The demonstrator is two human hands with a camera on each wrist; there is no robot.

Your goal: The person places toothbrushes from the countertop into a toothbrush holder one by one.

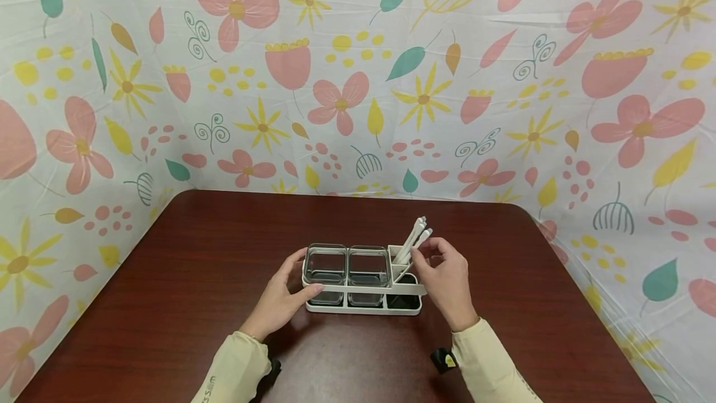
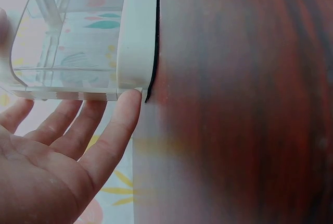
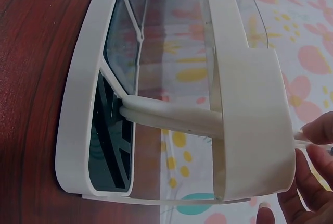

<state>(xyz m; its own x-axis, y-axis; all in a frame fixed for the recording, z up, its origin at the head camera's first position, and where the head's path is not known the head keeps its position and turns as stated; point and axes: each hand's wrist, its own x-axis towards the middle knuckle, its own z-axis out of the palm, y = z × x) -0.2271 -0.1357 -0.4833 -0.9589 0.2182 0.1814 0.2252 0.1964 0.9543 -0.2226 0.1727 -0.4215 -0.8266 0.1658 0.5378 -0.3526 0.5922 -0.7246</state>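
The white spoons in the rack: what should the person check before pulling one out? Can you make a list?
1. Rack flat on the table: ok.
2. Left hand steadies the rack's end, fingers straight against it: ok.
3. Right hand pinches a white spoon handle: ok.
4. Only one spoon pinched: cannot tell, the handles sit bunched together.
5. Spoons lean up out of the end slot, nothing above them: ok.
6. The two clear jars seated in their bays: ok.
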